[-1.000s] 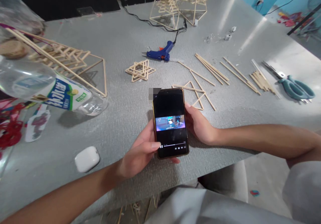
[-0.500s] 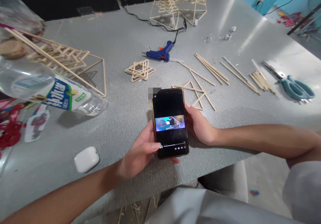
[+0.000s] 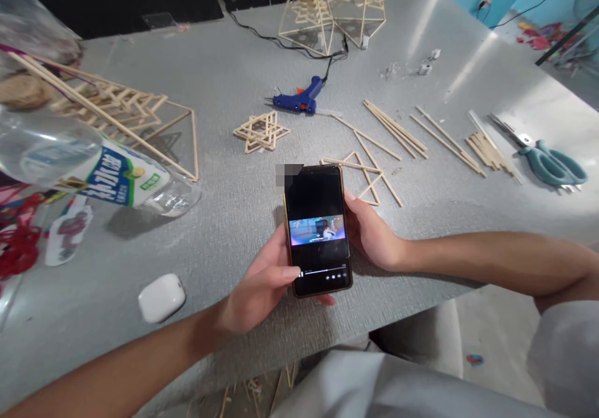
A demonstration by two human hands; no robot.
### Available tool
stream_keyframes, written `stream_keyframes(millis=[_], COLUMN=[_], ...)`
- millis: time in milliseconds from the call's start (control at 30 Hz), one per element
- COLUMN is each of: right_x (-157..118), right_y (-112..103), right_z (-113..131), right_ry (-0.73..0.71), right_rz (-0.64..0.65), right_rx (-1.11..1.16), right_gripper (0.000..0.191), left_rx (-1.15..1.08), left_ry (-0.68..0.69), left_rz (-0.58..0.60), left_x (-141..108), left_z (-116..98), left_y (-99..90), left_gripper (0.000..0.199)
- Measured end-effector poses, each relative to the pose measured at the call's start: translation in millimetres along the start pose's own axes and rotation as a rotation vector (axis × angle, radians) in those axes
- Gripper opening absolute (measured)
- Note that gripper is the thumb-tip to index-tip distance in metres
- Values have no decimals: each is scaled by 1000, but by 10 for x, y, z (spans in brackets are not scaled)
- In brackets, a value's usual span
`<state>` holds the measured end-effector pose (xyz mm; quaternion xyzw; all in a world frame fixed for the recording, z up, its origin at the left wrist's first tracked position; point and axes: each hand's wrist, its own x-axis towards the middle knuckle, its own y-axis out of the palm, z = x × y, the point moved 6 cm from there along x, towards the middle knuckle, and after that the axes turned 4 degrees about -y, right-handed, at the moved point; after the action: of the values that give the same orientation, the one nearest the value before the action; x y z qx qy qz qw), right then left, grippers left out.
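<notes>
Phone held in both hands just over the bench's near edge, screen up, video playing. Left hand cups its lower left side, thumb on the playback bar, probably to scrub. Right hand wraps the right edge, fingers behind it as support. Flat stick triangle lies just beyond the phone. White earbud case near the front edge, left. Glue gun mid-bench, scissors by the right edge.
</notes>
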<state>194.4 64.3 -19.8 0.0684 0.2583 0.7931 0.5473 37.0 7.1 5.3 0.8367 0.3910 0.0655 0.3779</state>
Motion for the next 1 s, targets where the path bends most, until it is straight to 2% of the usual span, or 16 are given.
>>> stream_keyframes(millis=[333,633,1000], right_x=[1,-17,-15], right_y=[15,55,23], right_z=[18,49,27], right_ry=[-8,7,-2], right_rz=[9,4,-3], right_rx=[23,34,-2], right_gripper=[64,58,61], left_rx=[9,13,2], left_ry=[-13,-40,-11], left_rz=[-12,-28,-11], left_x=[4,-22,-18], left_z=[-20,17,10], left_y=[3,-27,-10], left_gripper=[61,61,61])
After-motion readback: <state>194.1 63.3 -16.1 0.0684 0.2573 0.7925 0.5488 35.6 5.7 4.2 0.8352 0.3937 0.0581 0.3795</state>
